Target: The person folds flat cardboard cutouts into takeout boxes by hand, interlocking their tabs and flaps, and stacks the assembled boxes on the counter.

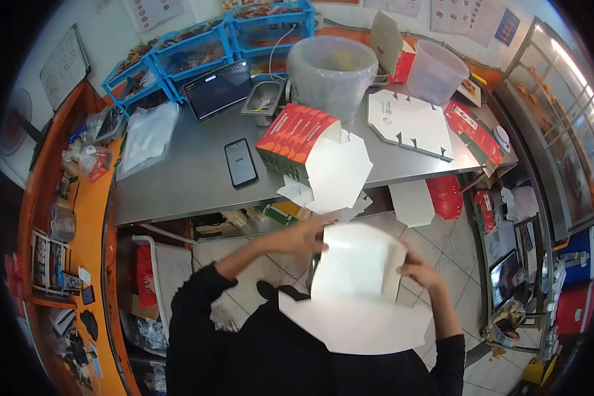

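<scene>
Close to my body is a partly folded cardboard food box [353,261], its plain white inside facing up and a wide flap spread toward my lap. At its upper left edge my left hand [305,236] grips the side, slightly blurred. My right hand [421,269] pinches the right side wall, thumb and fingers curled round the board. On the steel table's front edge, just beyond my hands, a red and green printed box [297,135] stands with its white flaps [336,168] hanging open toward me.
The steel table [178,191] carries a phone [241,162], a tablet [218,91], a large plastic-lined bucket [332,76], a clear tub [437,71] and flat white box blanks [409,125]. Blue crates [191,56] line the back. A glass display case [561,119] stands right.
</scene>
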### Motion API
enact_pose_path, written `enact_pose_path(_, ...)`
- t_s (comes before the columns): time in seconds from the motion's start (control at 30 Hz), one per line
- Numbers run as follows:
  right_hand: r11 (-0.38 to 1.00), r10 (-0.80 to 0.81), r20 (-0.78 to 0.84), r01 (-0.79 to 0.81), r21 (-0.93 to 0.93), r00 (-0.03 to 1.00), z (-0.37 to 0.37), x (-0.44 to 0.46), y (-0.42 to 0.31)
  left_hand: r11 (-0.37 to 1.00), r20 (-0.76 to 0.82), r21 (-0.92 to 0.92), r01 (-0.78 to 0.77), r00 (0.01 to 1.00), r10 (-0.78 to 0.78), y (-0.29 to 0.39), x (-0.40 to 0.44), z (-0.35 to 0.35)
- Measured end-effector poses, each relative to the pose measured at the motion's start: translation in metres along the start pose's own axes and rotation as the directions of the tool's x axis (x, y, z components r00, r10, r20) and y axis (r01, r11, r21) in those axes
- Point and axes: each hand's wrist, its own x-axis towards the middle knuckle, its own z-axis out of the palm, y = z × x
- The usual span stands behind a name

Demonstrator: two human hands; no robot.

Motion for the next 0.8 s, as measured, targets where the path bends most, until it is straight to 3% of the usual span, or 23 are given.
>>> enact_pose_path(0.03, 0.997, 0.078, 0.035, -0.078, 0.005, 0.996, -0.003, -0.004, 0.016, 0.991, 0.08, -0.133, 0.034, 0.997, -0.023, -0.024, 0.003, 0.018)
enact_pose_path(0.07, 0.996, 0.084, 0.036, -0.084, 0.014, 0.996, -0.003, -0.009, 0.025, 0.992, 0.09, -0.123, 0.023, 0.996, -0.012, -0.029, 0.001, 0.031)
enact_pose_path(0.1, 0.987, 0.114, 0.032, -0.116, 0.106, 0.993, -0.002, -0.015, 0.031, 0.913, 0.142, -0.36, 0.192, 0.978, -0.15, -0.029, -0.003, 0.042)
enact_pose_path(0.2, 0.951, 0.144, 0.059, -0.154, 0.268, 0.988, -0.003, -0.02, 0.049, 0.945, 0.12, -0.318, 0.074, 0.992, -0.037, -0.056, -0.005, 0.058)
enact_pose_path(0.27, 0.929, 0.135, 0.087, -0.157, 0.334, 0.987, -0.009, -0.009, 0.053, 0.972, -0.005, -0.226, -0.07, 0.998, 0.07, -0.051, -0.006, 0.057)
enact_pose_path(0.3, 0.994, 0.083, 0.045, -0.086, 0.063, 0.996, -0.013, 0.001, 0.052, 0.972, -0.007, -0.227, -0.066, 0.998, 0.066, -0.039, -0.004, 0.054)
enact_pose_path(0.33, 0.977, 0.02, 0.019, -0.016, -0.214, 1.0, -0.015, 0.011, 0.048, 0.996, -0.055, -0.039, -0.083, 0.995, 0.081, -0.018, 0.0, 0.05)
enact_pose_path(0.37, 0.977, 0.022, 0.021, -0.017, -0.211, 1.0, -0.014, 0.023, 0.031, 0.984, -0.096, 0.153, -0.09, 0.99, 0.106, 0.007, 0.004, 0.046)
enact_pose_path(0.4, 0.873, 0.087, -0.113, -0.13, -0.47, 0.99, -0.014, 0.038, 0.003, 0.981, -0.089, 0.18, -0.069, 0.992, 0.086, 0.034, 0.006, 0.042)
enact_pose_path(0.43, 0.691, 0.108, -0.26, -0.261, -0.674, 0.959, -0.016, 0.054, -0.018, 0.946, -0.062, 0.202, -0.255, 0.96, 0.272, 0.035, 0.012, 0.033)
enact_pose_path(0.47, 0.795, -0.272, -0.268, 0.059, -0.603, 0.924, -0.042, 0.08, 0.0, 0.926, -0.131, 0.249, -0.285, 0.937, 0.323, 0.032, 0.016, 0.019)
enact_pose_path(0.5, 0.751, -0.603, -0.309, 0.393, -0.531, 0.736, -0.069, 0.108, 0.017, 0.903, -0.195, 0.296, -0.31, 0.906, 0.375, 0.026, 0.021, 0.001)
enact_pose_path(0.53, 0.732, -0.587, -0.276, 0.353, -0.583, 0.761, -0.065, 0.12, -0.03, 0.901, -0.19, 0.297, -0.316, 0.905, 0.38, 0.019, 0.028, -0.021)
enact_pose_path(0.57, 0.709, -0.566, -0.245, 0.313, -0.632, 0.787, -0.054, 0.137, -0.083, 0.765, -0.342, 0.627, -0.145, 0.831, 0.438, 0.011, 0.037, -0.044)
enact_pose_path(0.6, 0.677, -0.564, -0.189, 0.319, -0.663, 0.804, -0.049, 0.159, -0.103, 0.541, -0.442, 0.834, 0.108, 0.717, 0.538, 0.0, 0.044, -0.063)
enact_pose_path(0.63, 0.643, -0.56, -0.131, 0.328, -0.692, 0.818, -0.043, 0.179, -0.118, 0.538, -0.441, 0.836, 0.108, 0.716, 0.541, -0.019, 0.053, -0.076)
enact_pose_path(0.7, 0.574, -0.55, -0.032, 0.349, -0.741, 0.835, -0.031, 0.234, -0.123, 0.457, -0.506, 0.843, 0.284, 0.71, 0.49, -0.057, 0.072, -0.102)
enact_pose_path(0.77, 0.516, -0.572, -0.091, 0.272, -0.812, 0.815, -0.029, 0.294, -0.102, 0.489, -0.487, 0.843, 0.225, 0.707, 0.514, -0.067, 0.074, -0.109)
enact_pose_path(0.8, 0.568, -0.596, -0.195, 0.237, -0.788, 0.779, -0.028, 0.317, -0.092, 0.467, -0.472, 0.855, 0.226, 0.713, 0.518, -0.07, 0.073, -0.109)
